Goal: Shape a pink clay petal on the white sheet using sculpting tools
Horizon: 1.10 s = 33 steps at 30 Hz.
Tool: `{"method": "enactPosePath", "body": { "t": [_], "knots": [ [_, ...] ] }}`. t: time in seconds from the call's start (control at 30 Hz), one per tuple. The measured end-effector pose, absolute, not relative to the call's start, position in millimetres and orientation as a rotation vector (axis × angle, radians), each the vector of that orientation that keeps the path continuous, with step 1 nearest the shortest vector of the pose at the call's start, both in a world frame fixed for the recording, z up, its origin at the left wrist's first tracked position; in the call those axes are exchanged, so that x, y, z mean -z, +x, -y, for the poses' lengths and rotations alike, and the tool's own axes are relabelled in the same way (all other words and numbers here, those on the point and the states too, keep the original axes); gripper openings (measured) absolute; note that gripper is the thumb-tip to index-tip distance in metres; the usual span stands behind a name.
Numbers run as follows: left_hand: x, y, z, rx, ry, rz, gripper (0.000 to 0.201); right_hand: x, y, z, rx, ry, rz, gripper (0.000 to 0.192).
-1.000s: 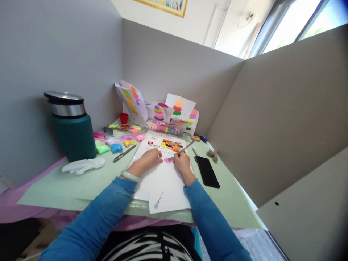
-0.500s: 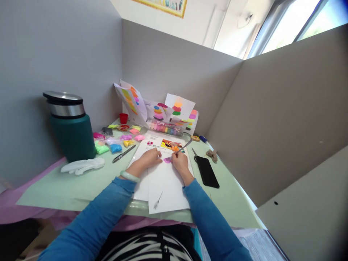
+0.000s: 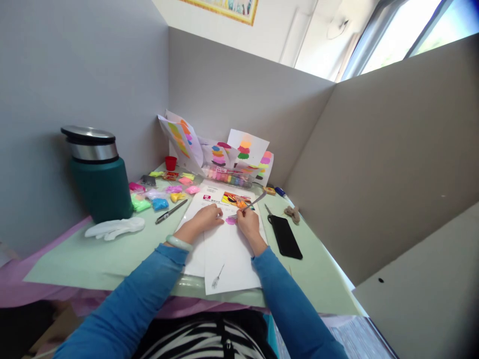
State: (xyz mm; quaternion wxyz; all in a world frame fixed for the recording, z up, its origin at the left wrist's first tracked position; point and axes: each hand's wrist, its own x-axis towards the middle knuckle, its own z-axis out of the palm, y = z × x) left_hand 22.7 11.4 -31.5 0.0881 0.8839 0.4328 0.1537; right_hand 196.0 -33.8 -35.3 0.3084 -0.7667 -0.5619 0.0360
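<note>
My right hand [image 3: 247, 222] grips a metal fork [image 3: 255, 200], its handle slanting up to the right. The fork's tines are at a flat purple patch [image 3: 231, 220], which looks like soft clay, on a white sheet [image 3: 228, 254]. My left hand [image 3: 208, 218] rests on the paper just left of the patch, its curved fingers and thumb apart with nothing between them. A small dark sketch [image 3: 217, 277] is drawn near the sheet's lower edge. Under the sheet lies a printed booklet [image 3: 205, 189], with an orange lump [image 3: 241, 204] on its picture.
A green thermos [image 3: 99, 189] and white gloves [image 3: 114, 228] are at the left. Several coloured clay packets [image 3: 160, 204] and a pen [image 3: 171, 212] lie nearby. On the right are a black phone [image 3: 286, 237] and a brown lump [image 3: 292, 214]. Colour-swatch sheets [image 3: 247, 147] lean at the back.
The view has shifted very slightly. Both hands and the fork stay in nearly the same place.
</note>
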Motion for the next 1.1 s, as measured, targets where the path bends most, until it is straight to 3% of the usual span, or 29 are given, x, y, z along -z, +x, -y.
{"method": "enactPosePath", "body": {
  "t": [1.1],
  "knots": [
    [32, 22, -11, -0.467, 2.665, -1.279, 0.031, 35, 201, 34, -0.088, -2.117, 1.451, 0.029]
  ]
}}
